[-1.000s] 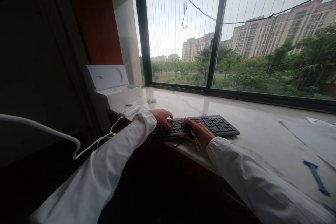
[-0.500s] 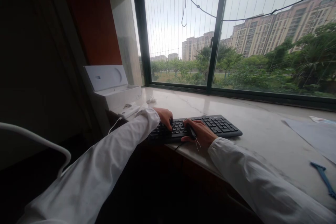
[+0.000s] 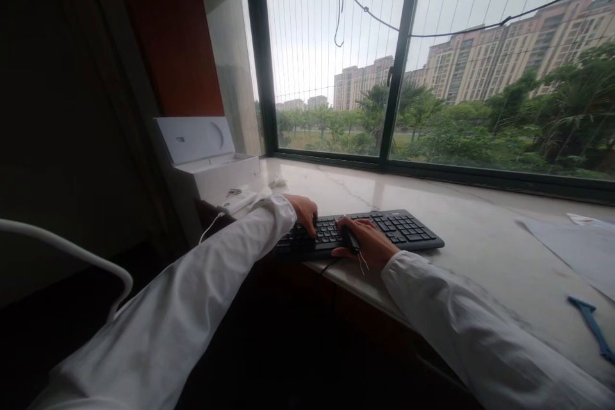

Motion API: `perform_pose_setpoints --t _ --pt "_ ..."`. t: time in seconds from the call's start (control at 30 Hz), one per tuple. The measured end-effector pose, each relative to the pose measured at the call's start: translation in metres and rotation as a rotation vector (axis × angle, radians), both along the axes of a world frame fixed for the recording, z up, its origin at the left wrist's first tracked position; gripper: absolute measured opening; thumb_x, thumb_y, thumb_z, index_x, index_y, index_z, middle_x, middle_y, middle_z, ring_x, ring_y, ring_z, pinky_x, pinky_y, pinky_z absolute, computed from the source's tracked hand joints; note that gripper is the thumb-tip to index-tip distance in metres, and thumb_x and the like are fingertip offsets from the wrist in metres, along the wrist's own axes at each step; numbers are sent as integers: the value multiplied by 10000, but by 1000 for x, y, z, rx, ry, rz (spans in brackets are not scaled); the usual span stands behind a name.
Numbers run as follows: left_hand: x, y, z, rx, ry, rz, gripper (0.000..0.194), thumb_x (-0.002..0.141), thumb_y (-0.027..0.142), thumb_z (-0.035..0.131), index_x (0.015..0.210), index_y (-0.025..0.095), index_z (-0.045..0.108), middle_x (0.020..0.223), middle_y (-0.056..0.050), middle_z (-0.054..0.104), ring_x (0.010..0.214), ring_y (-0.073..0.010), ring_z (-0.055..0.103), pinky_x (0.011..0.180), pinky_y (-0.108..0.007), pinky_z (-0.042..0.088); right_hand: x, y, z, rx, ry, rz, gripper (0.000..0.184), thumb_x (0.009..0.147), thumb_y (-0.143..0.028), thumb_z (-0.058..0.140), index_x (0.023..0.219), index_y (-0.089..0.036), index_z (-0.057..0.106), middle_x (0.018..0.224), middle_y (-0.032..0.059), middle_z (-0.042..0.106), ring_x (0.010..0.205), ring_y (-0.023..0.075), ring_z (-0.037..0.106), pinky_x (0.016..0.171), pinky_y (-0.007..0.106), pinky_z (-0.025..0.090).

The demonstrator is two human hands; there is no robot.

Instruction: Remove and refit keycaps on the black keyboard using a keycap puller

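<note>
A black keyboard point(image 3: 408, 230) lies on the pale marble sill point(image 3: 480, 250) in front of the window. My left hand point(image 3: 303, 208), in a white sleeve, rests on the keyboard's left half with its fingers bent down onto the keys and nothing in them. My right hand point(image 3: 369, 242) lies over the middle of the keyboard near its front edge. Its thumb and fingers are closed round a small dark object point(image 3: 350, 241) that I cannot name, and thin threads hang below it.
An open white box point(image 3: 206, 160) stands at the sill's left end with a white cable point(image 3: 72, 250) running from there. A grey sheet point(image 3: 571, 250) and a blue tool point(image 3: 593, 327) lie at the right. The window frame point(image 3: 396, 77) is behind.
My left hand has curled a little and shifted slightly right on the keys. The right hand has kept its place and its grip. The view has shifted slightly.
</note>
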State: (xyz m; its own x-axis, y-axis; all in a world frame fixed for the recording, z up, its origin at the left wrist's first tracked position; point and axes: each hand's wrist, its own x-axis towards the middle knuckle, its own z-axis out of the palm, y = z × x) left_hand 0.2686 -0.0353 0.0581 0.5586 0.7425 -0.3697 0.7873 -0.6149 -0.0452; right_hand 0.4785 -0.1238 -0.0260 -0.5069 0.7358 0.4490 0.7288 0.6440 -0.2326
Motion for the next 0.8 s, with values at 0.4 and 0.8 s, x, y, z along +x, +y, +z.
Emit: perform_pose_setpoints --t 0.4,0.8 --pt "0 0 -8 29 -20 -30 550 541 562 744 976 226 743 902 -31 732 825 -205 644 724 -273 475 2 3 -3 5 3 7 400 779 -498 679 1024 -249 485 885 26 685 834 216 658 978 406 365" --pt "1 -2 -2 6 -31 -23 526 517 553 773 940 242 753 871 -47 735 801 -225 665 693 -289 499 1 1 -2 9 0 -1 383 777 -475 681 1019 -242 497 836 22 680 804 213 653 976 404 362"
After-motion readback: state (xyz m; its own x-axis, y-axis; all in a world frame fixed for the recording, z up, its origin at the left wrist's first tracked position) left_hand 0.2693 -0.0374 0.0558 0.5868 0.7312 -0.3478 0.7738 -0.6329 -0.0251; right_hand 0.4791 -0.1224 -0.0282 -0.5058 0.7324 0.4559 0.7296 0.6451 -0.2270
